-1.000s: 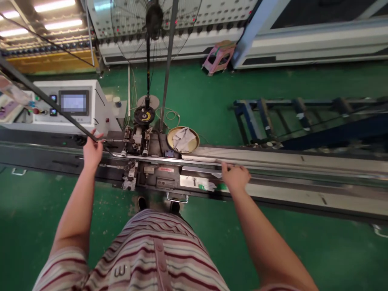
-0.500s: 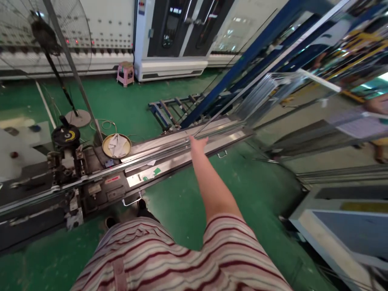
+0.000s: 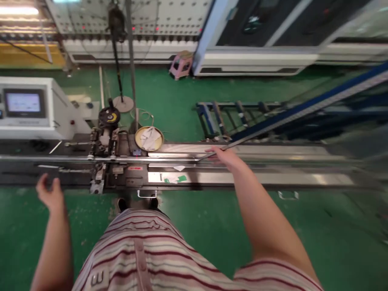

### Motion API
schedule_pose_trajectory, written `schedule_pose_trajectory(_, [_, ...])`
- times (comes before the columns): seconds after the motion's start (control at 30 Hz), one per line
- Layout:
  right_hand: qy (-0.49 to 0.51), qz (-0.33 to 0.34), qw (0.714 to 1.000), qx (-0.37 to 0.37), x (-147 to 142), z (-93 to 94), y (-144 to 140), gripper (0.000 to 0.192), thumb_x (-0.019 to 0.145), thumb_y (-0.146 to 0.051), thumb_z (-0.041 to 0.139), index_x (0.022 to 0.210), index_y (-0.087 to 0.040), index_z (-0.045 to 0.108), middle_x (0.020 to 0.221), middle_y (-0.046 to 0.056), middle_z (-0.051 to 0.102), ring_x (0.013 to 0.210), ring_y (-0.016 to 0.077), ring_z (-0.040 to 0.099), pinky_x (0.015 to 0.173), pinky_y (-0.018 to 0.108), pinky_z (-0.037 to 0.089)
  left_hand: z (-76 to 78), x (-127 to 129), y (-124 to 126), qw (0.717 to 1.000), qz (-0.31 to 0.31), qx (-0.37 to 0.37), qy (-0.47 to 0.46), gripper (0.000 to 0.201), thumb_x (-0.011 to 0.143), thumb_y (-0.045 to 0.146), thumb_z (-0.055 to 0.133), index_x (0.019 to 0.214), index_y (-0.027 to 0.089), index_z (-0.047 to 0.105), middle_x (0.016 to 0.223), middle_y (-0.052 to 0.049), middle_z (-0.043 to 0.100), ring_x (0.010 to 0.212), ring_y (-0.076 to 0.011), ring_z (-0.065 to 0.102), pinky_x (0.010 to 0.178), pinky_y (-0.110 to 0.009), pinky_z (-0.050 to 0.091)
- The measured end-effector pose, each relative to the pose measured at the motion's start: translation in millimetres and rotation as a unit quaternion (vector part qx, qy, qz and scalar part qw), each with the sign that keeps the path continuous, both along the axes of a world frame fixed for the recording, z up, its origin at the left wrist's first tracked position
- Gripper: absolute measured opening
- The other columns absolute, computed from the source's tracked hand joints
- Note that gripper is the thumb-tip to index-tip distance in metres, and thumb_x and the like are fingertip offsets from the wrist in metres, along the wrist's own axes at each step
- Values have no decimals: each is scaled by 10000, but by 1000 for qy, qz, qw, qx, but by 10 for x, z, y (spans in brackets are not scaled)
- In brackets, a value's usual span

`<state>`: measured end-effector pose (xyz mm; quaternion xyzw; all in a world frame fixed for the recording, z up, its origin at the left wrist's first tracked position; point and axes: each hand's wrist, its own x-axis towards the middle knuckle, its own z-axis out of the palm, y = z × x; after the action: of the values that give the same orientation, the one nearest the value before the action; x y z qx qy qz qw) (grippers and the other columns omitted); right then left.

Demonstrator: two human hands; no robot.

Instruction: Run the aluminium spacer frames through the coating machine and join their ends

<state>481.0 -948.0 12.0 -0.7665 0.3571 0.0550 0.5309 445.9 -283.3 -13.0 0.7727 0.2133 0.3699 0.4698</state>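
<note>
My right hand [image 3: 224, 158] reaches over the machine bed, with its thumb and fingers around a long thin metal strip [image 3: 206, 156]. One end of the strip comes down near the rail of the bed; the rest slants up to the right, beside a blue beam. My left hand [image 3: 50, 193] hangs at the front edge of the bed on the left, fingers curled but apart, with nothing in it. Between the hands stands a clamp-like machine head [image 3: 104, 139] with a black handwheel [image 3: 109, 116]. A long metal rail [image 3: 169, 159] runs through it.
A round yellow tray [image 3: 160, 144] with a white cloth sits behind the bed. At the left is a control box with a lit screen [image 3: 23, 102]. A blue roller frame [image 3: 218, 117], a pink stool [image 3: 181, 64] and a fan stand [image 3: 123, 104] are beyond the bed.
My view has swung left and levelled with the bed. The left hand and the control box have come into view. My right hand remains over the bed at the strip.
</note>
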Motion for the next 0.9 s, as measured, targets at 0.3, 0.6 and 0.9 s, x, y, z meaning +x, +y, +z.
schedule_pose_trajectory(0.3, [-7,144,988,53,288,-193,1035,173,832,-219,578,788,-178,740,846,135,746,735,234,723,703,331,594,-947,-757,-175,979,81,-188,-20,424,754,303,661,1155,172,617,1176,-119,638,961,-165,622,878,-304,497])
schedule_pose_trajectory(0.6, [-21,254,966,43,469,-197,2363,195,800,-243,556,816,-164,734,770,98,737,701,218,713,640,295,580,-1039,-1136,72,960,97,-259,-30,372,734,320,717,1079,183,694,1115,-93,680,867,-141,598,769,-244,473])
schedule_pose_trajectory(0.9, [-64,334,940,-28,677,-228,3773,301,834,-264,502,940,-128,749,775,86,738,678,187,707,684,295,587,-1206,-1423,751,934,136,-329,-25,389,692,341,725,1051,196,681,1157,-82,671,891,-143,610,752,-239,457])
